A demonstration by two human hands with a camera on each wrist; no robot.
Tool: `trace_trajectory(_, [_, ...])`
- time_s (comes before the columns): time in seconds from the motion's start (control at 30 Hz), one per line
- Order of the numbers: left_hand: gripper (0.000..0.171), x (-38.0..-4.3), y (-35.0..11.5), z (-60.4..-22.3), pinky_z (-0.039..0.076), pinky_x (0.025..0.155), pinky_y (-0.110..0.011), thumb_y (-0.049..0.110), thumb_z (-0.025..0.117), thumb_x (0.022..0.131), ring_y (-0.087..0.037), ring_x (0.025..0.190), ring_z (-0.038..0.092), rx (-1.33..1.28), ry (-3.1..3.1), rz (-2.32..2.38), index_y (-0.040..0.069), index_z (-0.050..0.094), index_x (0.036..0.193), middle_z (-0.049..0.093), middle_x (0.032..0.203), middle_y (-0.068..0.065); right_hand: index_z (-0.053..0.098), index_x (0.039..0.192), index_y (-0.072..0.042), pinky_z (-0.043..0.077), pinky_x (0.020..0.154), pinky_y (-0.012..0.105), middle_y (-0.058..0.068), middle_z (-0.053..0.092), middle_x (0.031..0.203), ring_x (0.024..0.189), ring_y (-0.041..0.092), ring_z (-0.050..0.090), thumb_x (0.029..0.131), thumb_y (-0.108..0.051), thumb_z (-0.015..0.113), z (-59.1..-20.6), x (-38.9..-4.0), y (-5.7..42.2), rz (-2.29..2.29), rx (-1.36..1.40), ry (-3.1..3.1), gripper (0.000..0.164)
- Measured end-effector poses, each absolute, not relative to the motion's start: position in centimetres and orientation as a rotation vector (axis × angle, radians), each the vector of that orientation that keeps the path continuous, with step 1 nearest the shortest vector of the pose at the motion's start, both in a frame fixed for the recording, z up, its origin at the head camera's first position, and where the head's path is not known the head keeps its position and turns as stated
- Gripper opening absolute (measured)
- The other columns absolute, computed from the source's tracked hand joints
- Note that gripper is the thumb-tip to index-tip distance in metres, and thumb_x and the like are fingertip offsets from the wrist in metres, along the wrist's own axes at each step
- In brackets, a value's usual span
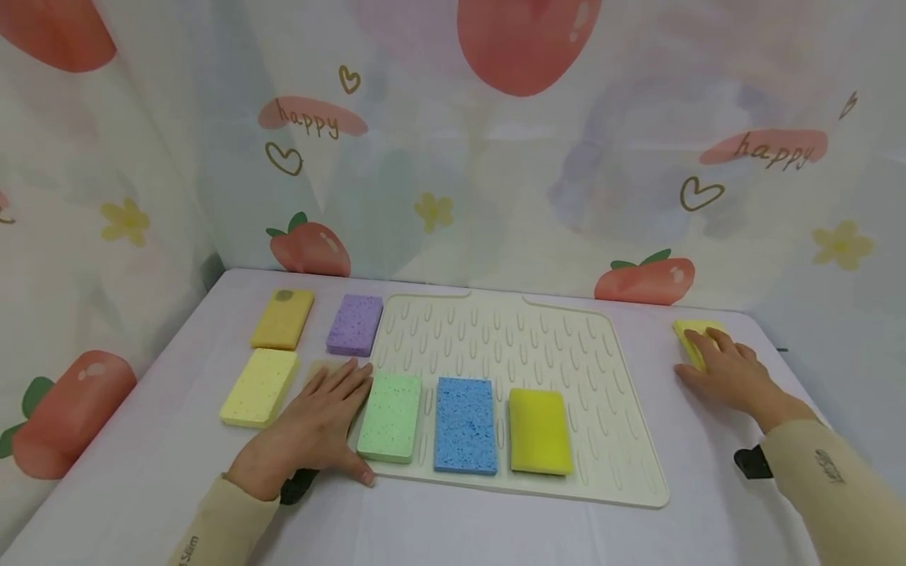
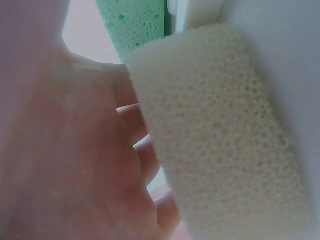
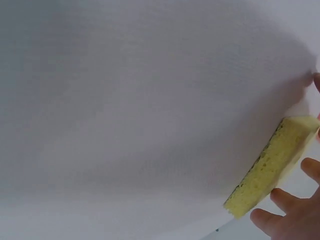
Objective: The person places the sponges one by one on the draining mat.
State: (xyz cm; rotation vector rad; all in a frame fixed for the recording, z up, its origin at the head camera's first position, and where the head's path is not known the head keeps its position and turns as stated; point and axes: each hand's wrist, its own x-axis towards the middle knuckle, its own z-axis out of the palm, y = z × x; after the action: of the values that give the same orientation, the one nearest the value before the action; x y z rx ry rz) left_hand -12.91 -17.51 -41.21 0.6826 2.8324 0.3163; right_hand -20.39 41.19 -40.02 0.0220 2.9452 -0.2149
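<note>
My left hand (image 1: 311, 424) reaches over a beige sponge (image 1: 322, 366), its fingers extended and thumb spread out. The left wrist view shows the porous face of that sponge beside the palm. Just right of the fingers lies a light green sponge (image 1: 389, 417) on a cream ribbed mat (image 1: 609, 472). A blue sponge (image 1: 465, 424) and a bright yellow sponge (image 1: 539, 431) follow in the same row. At the far right, my right hand (image 1: 736, 377) has its fingertips at a pale yellow sponge (image 3: 272, 165) with a dark underside; the thumb stands apart from it.
Left of the mat lie a purple sponge (image 1: 355, 325), a mustard sponge (image 1: 282, 318) with a round dark spot, and a pale yellow sponge (image 1: 259, 387). A printed cloth backdrop (image 1: 495, 196) rises behind the white table (image 1: 460, 534) and along its left side.
</note>
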Motion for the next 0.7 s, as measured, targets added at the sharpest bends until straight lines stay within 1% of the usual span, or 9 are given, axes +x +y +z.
trace_trajectory(0.27, [0.134, -12.9, -17.5, -41.1, 0.009, 0.123, -0.058, 0.074, 0.081, 0.055, -0.034, 0.155, 0.011, 0.687, 2.827, 0.311, 0.000, 0.029, 0.155, 0.022, 0.165, -0.013, 0.021, 0.151, 0.003, 0.029, 0.094, 0.082, 0.044, 0.011, 0.144, 0.116, 0.072, 0.022, 0.098, -0.041, 0.053, -39.9, -21.2, 41.3, -0.221, 0.100, 2.905, 0.076])
trace_trajectory(0.4, [0.135, -12.9, -17.6, -41.0, 0.011, 0.123, -0.058, 0.074, 0.081, 0.055, -0.035, 0.154, 0.012, 0.689, 2.841, 0.301, -0.001, 0.029, 0.154, 0.023, 0.165, -0.014, 0.021, 0.152, 0.001, 0.032, 0.096, 0.081, 0.044, 0.012, 0.144, 0.116, 0.072, 0.028, 0.102, -0.030, 0.048, -40.1, -21.7, 41.5, -0.233, 0.105, 2.886, 0.065])
trace_trajectory(0.5, [0.135, -12.9, -17.7, -40.8, 0.012, 0.123, -0.059, 0.074, 0.082, 0.055, -0.036, 0.154, 0.013, 0.688, 2.844, 0.309, -0.002, 0.029, 0.154, 0.023, 0.164, -0.014, 0.024, 0.152, 0.000, 0.032, 0.095, 0.079, 0.044, 0.015, 0.143, 0.116, 0.071, 0.031, 0.102, -0.023, 0.050, -40.5, -22.0, 41.7, -0.217, 0.090, 2.910, 0.060])
trace_trajectory(0.7, [0.134, -12.8, -17.6, -40.8, 0.011, 0.123, -0.059, 0.073, 0.082, 0.056, -0.036, 0.154, 0.013, 0.690, 2.839, 0.315, -0.002, 0.029, 0.154, 0.023, 0.164, -0.015, 0.028, 0.149, 0.000, 0.034, 0.096, 0.078, 0.043, 0.020, 0.141, 0.115, 0.069, 0.035, 0.099, -0.020, 0.057, -40.9, -22.0, 41.9, -0.187, 0.079, 2.952, 0.061])
